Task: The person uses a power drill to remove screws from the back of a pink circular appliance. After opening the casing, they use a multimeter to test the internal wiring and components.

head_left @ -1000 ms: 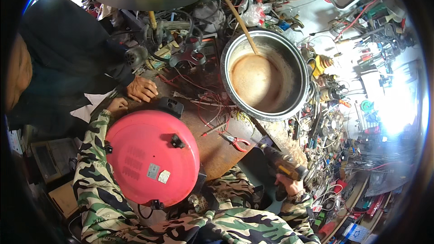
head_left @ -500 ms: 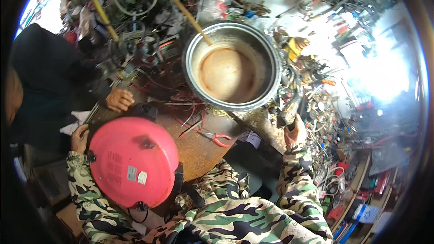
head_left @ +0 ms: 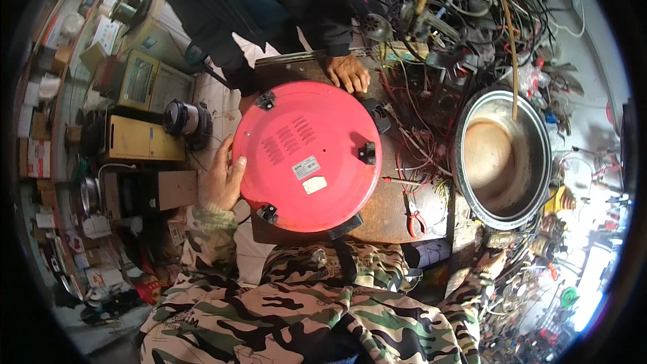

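A round red appliance body (head_left: 286, 178) lies upside down on the worktable, with black feet, vent slots and two labels on its underside. My left hand (head_left: 224, 178) grips its left side, thumb against the edge and fingers along the wall. Far to the right, my right hand (head_left: 492, 263) is among small parts below a large metal pot (head_left: 504, 221). Its fingers are too small and unclear to tell what they hold, if anything. Red-handled pliers (head_left: 416, 221) lie on the wooden tabletop (head_left: 391, 219) between the appliance and the pot.
Across the table stands a person in dark clothes, one hand (head_left: 348, 73) on the tabletop beside the appliance. Tangled cables and scrap (head_left: 465, 54) fill the far right. A wooden stick (head_left: 510, 40) reaches into the pot. Shelves and a silver-black cooker (head_left: 185, 120) stand left.
My view has swung left, so the appliance and pot appear farther right. Half a second ago my right hand held a dark, elongated object; that object cannot be made out now. My left hand stays at the appliance.
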{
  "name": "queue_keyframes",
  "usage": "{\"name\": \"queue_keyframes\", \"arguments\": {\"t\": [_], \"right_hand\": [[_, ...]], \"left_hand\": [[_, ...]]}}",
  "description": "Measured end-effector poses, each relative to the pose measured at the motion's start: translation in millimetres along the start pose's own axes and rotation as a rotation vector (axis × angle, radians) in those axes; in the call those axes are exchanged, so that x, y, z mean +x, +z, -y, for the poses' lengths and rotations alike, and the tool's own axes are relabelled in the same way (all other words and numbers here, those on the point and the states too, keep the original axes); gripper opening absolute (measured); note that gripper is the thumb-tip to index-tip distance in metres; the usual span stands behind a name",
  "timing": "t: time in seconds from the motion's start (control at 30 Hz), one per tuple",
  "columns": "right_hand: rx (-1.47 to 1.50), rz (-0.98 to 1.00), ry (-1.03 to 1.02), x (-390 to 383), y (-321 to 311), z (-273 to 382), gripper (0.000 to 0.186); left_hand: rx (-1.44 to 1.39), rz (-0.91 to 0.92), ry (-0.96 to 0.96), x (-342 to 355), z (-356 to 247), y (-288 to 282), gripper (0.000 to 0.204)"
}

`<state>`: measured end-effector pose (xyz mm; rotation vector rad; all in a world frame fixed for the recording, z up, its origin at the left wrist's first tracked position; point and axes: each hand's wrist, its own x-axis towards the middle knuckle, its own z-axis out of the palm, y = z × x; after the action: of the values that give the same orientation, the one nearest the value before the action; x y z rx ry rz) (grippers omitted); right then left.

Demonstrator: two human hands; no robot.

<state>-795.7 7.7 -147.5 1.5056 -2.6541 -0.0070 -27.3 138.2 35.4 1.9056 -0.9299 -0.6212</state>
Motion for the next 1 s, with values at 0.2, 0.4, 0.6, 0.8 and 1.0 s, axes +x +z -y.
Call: {"name": "queue_keyframes", "arguments": {"t": [0.2,0.4,0.6,0.8,1.0], "right_hand": [[0.149,-0.109,-0.481,-103.3,-73.4,112.7,0.029],[0.805,0.187,-1.017,-172.2,-173.7,303.4,0.021],[0.755,0.199,-1.061,-176.5,-229.2,406.1,0.054],[0.696,0.146,-1.069,-176.2,-206.4,439.9,0.037],[0.782,0.101,-1.04,-182.2,-212.8,445.1,0.029]], "left_hand": [[0.158,-0.137,0.076,-40.9,19.7,29.7,0.07],[0.433,-0.197,0.275,-69.2,-7.1,39.7,0.063],[0.379,-0.161,0.323,-97.8,-11.4,41.7,0.064],[0.326,-0.161,0.387,-102.2,-5.9,35.4,0.05],[0.324,-0.162,0.402,-105.3,3.7,42.4,0.051]]}}
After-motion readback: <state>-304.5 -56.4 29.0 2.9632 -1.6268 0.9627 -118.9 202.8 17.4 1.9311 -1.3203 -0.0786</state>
